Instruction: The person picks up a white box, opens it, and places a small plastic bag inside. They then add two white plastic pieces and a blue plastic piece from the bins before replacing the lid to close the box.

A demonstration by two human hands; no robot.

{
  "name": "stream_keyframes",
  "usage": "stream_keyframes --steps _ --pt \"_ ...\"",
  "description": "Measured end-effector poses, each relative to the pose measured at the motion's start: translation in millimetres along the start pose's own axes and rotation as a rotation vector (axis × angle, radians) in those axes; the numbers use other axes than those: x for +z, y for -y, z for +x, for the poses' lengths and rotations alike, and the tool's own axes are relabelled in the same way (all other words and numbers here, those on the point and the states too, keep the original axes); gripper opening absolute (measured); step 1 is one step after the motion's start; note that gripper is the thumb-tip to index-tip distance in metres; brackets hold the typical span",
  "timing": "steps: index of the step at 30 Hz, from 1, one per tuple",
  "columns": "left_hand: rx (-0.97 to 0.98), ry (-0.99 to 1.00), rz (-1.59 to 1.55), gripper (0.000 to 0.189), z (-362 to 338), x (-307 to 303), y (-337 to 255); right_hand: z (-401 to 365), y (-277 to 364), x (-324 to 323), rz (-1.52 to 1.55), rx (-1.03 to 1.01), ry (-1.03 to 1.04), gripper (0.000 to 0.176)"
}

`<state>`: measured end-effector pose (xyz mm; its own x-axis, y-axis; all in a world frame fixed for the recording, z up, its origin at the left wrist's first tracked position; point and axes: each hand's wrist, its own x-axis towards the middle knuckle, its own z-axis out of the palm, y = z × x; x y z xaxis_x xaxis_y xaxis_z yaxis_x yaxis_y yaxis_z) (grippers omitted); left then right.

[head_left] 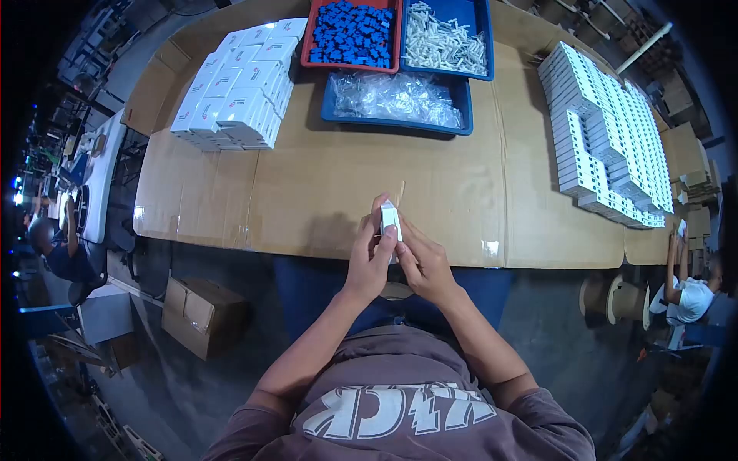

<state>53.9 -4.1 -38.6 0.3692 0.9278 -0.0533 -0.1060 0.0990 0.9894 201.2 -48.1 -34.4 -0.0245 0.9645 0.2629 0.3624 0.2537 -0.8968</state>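
Between both hands, just over the table's near edge, a small white box point(390, 216) is held with a narrow side facing up. My left hand point(372, 257) wraps it from the left, thumb pressed on its near part. From the right, my right hand point(422, 257) closes on the same box, fingers along its side. Its underside and the far fingertips are hidden. Farther off stand a red tray point(307, 54) of blue plastic pieces point(352, 34), a blue tray point(490, 46) of white plastic parts point(444, 44), and a blue tray point(400, 123) of clear plastic bags point(393, 96).
Stacked white boxes point(238, 88) stand at the back left of the cardboard-covered table point(369, 169). Rows of white boxes point(607, 138) fill the right side. A cardboard carton point(192, 311) sits on the floor at left. One person point(65, 250) is at far left, another point(692, 296) at far right.
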Motion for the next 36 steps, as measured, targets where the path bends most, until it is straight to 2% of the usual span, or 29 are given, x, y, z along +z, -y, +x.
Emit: stream_keyframes --steps 8,10,14,16,17,18,19,21,22,24,25,30,33,34,36 --pt "0.078 -0.026 0.079 0.057 -4 2 9 -2 0 6 -0.089 -0.086 -0.064 0.045" --pt "0.096 -0.021 0.104 0.058 -4 2 8 -5 -2 6 -0.037 -0.047 -0.044 0.047" --pt "0.173 -0.026 0.108 0.060 -1 3 4 -3 8 5 0.083 0.022 -0.052 0.046" --pt "0.168 -0.010 0.043 0.063 0 3 -4 1 3 2 0.328 0.067 -0.085 0.047" --pt "0.209 0.012 0.117 0.064 2 1 -9 3 2 2 0.451 0.088 -0.101 0.048" --pt "0.250 0.032 0.192 0.065 3 -1 -13 5 11 3 0.436 0.202 -0.199 0.053" --pt "0.289 0.051 0.267 0.067 4 -3 -15 8 18 0 0.528 0.337 -0.188 0.052" --pt "0.281 0.095 0.236 0.081 1 -4 -14 15 28 -6 0.710 0.612 -0.167 0.052" --pt "0.304 0.093 0.216 0.085 1 0 -12 16 31 -9 0.682 0.724 -0.113 0.053" --pt "0.344 0.084 0.176 0.097 3 0 -6 19 50 -9 0.733 0.672 -0.093 0.053" --pt "0.317 0.071 0.098 0.095 -2 1 -9 19 56 -7 0.758 0.647 -0.081 0.052" --pt "0.424 -0.112 0.286 0.099 1 -4 5 11 58 15 0.802 0.622 -0.108 0.056" --pt "0.658 -0.141 0.367 0.113 3 -2 11 5 65 29 0.668 0.612 -0.128 0.060" --pt "0.564 -0.174 0.359 0.124 -4 0 -2 1 65 33 0.682 0.560 -0.145 0.063" --pt "0.582 -0.187 0.338 0.126 -6 -2 -3 -2 72 35 0.710 0.480 -0.151 0.065"
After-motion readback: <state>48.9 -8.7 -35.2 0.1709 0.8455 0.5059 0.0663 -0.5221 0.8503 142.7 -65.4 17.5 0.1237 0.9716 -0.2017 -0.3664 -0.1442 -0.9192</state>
